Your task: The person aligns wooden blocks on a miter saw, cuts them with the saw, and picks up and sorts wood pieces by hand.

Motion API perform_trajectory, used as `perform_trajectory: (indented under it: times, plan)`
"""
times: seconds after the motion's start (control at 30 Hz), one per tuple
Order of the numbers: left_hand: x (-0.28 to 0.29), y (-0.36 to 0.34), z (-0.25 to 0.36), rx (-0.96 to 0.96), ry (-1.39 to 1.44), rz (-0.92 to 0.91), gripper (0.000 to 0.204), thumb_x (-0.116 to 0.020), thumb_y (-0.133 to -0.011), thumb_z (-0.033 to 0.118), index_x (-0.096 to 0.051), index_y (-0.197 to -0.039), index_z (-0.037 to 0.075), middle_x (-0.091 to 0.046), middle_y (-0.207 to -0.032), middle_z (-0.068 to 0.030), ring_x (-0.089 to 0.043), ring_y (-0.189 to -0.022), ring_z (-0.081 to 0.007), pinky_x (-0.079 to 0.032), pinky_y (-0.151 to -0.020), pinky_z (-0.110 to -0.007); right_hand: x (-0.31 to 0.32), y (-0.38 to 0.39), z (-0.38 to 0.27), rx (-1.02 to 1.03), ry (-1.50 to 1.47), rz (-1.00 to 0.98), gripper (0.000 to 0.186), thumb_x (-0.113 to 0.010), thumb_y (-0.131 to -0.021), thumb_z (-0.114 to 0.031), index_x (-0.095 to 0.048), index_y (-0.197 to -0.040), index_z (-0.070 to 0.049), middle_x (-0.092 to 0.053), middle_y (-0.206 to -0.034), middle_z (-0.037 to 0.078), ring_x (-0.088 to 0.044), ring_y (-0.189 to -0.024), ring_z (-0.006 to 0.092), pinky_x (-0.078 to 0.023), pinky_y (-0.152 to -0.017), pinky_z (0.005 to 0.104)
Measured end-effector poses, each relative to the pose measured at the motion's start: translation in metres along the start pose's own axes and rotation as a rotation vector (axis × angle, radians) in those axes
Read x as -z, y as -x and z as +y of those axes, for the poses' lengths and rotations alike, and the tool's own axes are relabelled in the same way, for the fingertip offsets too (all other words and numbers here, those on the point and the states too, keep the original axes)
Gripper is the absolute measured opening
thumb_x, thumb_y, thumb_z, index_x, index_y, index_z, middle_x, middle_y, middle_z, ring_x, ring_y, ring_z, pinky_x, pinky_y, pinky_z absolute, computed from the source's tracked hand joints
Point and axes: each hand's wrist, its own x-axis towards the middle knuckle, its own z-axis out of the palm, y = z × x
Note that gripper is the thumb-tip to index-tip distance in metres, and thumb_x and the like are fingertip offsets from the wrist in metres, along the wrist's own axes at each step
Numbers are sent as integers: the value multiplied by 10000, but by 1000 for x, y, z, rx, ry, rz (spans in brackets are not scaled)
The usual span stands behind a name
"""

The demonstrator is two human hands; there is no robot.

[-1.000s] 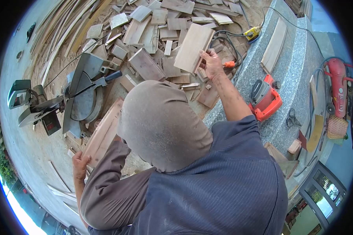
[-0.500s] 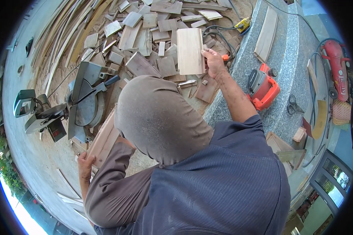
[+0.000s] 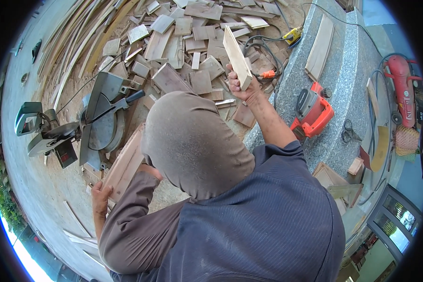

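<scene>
In my right hand (image 3: 245, 89) is a short pale wooden board (image 3: 235, 54), held up and turned edge-on over the heap of offcuts (image 3: 188, 37). The fingers wrap round its lower end. My left hand (image 3: 101, 192) grips the near end of a longer brownish plank (image 3: 124, 164), thumb on its face. This plank slants up beside my bent knee (image 3: 188, 141), which hides part of it; both legs are in dusty brown cloth. An orange electric hand planer (image 3: 312, 110) lies on the grey stone step (image 3: 348, 61), right of my right forearm.
A mitre saw (image 3: 105, 113) stands on the left. Long thin wood strips (image 3: 75, 42) lie at the far left. One board (image 3: 320, 47) rests on the step, near a yellow box (image 3: 292, 35) with cables. Dark scissors (image 3: 350, 131) and a red cylindrical tool (image 3: 402, 89) are at the right.
My right hand has turned the pale board from its broad face to its narrow edge, with the fingers now under its lower end. The left hand stays on the plank.
</scene>
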Motion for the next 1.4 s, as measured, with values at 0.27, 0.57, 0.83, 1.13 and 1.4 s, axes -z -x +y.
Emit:
perform_trajectory:
  times: [0.27, 0.57, 0.83, 1.13, 1.4]
  plan:
    - [4, -7, -17, 13, 16, -6, 276, -687, -793, 123, -648, -1011, -42, -661, -913, -60, -597, -781, -129, -498, -724, -270, -64, 4, 6, 439, 485, 267, 415, -677, -943, -433, -664, -1073, -39, -675, -774, 22, -647, -622, 117, -542, -528, 254]
    - [0, -1, -12, 11, 51, 32, 218, -695, -802, 107, -645, -968, -26, -666, -898, -67, -611, -793, -143, -499, -740, -278, -37, -8, 3, 626, 771, 419, 379, -714, -935, -341, -677, -1024, 25, -704, -867, 51, -648, -747, 104, -536, -648, 268]
    - [3, 1, -22, 94, 126, -5, 291, -703, -801, 101, -666, -1044, -55, -697, -940, -72, -633, -814, -142, -506, -776, -280, -10, 11, 40, 351, 1334, 775, 377, -714, -931, -368, -668, -954, 6, -661, -834, 13, -558, -726, 71, -474, -649, 265]
    - [1, -5, -38, 145, 203, 28, 200, -723, -785, 87, -676, -941, -28, -678, -882, -40, -602, -778, -109, -485, -729, -255, -43, -79, 40, 1243, 1852, 701, 431, -671, -881, -228, -584, -1247, -18, -607, -1172, 210, -551, -1155, 362, -413, -1039, 447]
    - [6, -11, -30, 190, 162, 67, 186, -738, -762, 118, -662, -876, -8, -630, -823, -6, -562, -747, -87, -463, -678, -252, -68, -231, 95, 133, 1666, 959, 508, -770, -775, -378, -659, -1069, 21, -722, -951, 155, -694, -891, 291, -541, -773, 420]
